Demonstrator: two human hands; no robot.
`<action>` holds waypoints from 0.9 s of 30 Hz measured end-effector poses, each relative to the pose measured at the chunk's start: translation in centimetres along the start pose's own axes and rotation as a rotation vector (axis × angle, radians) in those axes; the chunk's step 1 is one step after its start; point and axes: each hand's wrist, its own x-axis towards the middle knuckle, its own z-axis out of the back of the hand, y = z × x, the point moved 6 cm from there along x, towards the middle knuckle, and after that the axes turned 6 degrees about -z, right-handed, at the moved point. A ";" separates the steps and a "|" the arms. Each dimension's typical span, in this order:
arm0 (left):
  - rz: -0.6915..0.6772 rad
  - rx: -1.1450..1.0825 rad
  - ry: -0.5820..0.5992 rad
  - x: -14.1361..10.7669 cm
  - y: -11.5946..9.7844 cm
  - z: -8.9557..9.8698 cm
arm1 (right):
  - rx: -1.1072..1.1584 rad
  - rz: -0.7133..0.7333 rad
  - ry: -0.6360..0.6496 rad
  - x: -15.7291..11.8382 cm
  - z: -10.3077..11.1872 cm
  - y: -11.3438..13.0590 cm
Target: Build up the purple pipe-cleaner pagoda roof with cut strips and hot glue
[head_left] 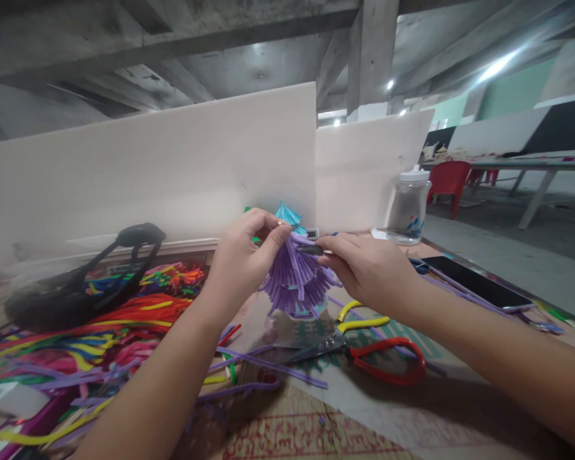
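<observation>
White-lidded clear bottle (409, 207); dark-screened phone (478, 283) lying near; red chair (449, 182) farther back.

From here I count: left hand (252, 246) 1 | right hand (367, 259) 1 | purple model (299, 289) 1 | red-handled scissors (364, 350) 1 | yellow-handled pliers (364, 324) 1 | phone (476, 282) 1 | bottle (406, 214) 1 | pipe cleaners (124, 314), beyond my counting

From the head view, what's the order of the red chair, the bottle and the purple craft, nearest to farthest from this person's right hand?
Nearest to the right hand first:
1. Purple craft: just left, at the fingertips.
2. Bottle: beyond the hand, to its right.
3. Red chair: farther right, well behind the bottle.
</observation>
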 end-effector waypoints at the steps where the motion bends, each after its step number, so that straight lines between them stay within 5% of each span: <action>1: 0.005 -0.006 -0.001 0.0 0.0 0.0 | -0.001 -0.001 0.000 0.0 0.0 0.0; 27: 0.003 -0.022 0.014 0.0 0.1 0.0 | -0.006 -0.012 0.001 -0.1 -0.1 0.0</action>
